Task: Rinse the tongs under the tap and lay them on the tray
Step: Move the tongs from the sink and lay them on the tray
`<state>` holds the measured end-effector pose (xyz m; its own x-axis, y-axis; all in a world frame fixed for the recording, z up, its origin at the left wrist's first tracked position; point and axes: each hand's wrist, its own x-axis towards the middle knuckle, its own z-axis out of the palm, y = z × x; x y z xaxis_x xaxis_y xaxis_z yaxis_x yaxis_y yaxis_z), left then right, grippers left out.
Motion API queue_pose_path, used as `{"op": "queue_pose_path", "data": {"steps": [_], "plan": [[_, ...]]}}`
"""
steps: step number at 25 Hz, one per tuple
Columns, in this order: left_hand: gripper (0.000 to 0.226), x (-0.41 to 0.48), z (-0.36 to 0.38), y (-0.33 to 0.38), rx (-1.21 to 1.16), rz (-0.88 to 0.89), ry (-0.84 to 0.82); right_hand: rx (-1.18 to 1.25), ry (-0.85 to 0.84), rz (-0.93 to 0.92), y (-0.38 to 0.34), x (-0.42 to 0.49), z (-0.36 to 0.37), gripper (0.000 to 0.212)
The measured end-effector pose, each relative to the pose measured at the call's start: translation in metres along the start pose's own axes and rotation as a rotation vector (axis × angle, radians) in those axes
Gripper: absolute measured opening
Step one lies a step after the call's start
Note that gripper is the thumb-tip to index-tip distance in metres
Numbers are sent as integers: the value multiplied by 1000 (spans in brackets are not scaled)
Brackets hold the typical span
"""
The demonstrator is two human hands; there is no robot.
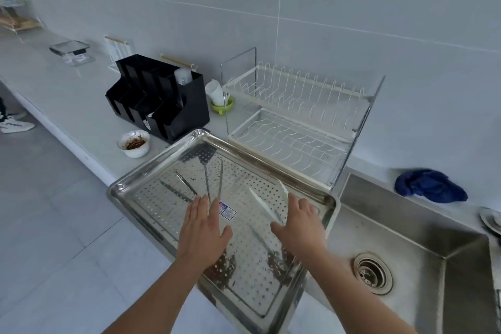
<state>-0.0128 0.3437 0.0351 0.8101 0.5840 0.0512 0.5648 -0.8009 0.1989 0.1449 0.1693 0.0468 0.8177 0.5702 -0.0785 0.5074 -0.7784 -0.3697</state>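
Well beyond the left hand, up and to its left, a white bowl with brown residue stands on the counter beside a black compartment organizer. The left hand is flat, fingers spread wide, palm down over the perforated steel tray, holding nothing. Just past its fingertips lie metal tongs, their arms running away from the hand; a second, thinner pair lies just left of them. Between the two hands a small label is stuck to the tray floor. The right hand is likewise spread and empty; a white utensil lies under its fingers. Beyond it stands a white dish rack. To its right are the sink and a blue cloth.
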Motion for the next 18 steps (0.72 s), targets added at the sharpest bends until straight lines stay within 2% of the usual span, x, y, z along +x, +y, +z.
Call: {"op": "queue_pose_path", "data": {"steps": [8, 13, 18], "plan": [[65, 74, 21, -45, 89, -76, -95, -41, -82, 59, -19, 47, 63, 92], [55, 113, 22, -75, 90, -23, -104, -89, -44, 155, -36, 51, 83, 97], [53, 126, 21, -109, 95, 124, -173, -149, -32, 267, -50, 49, 87, 106]]}}
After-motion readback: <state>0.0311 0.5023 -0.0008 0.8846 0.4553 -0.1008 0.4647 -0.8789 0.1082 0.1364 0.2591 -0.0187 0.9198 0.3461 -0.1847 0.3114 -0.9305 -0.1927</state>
